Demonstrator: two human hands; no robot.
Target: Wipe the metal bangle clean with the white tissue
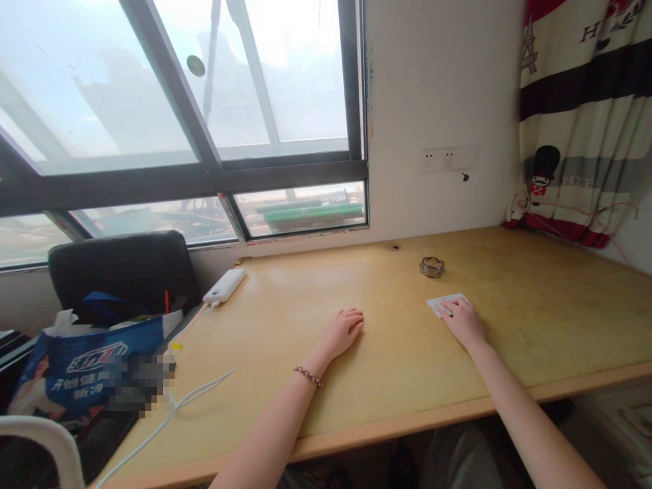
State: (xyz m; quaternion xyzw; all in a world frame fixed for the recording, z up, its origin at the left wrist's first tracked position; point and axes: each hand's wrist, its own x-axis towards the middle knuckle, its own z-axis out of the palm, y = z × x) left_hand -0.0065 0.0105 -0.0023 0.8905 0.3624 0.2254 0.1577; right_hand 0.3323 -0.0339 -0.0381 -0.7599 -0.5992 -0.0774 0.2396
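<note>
My left hand (344, 333) rests on the wooden table (397, 380), fingers stretched forward and lying together, with nothing seen in it. A beaded bracelet (308, 376) circles that wrist. Farther right, my right hand (464, 322) presses down on a flat white piece of cloth or tissue (437, 303), its fingers and thumb over the near right part. Which material it is, I cannot tell. Beyond that hand stands a round, dark metallic or glass ring-shaped dish (432, 267), apart from both hands.
At the table's left edge lie a white power bank (225, 286) and a white cable (204, 388). A black chair (125, 272) holds a blue printed bag (96, 367). Behind the table are a window (285, 81), wall sockets (448, 159) and a patterned curtain (585, 122).
</note>
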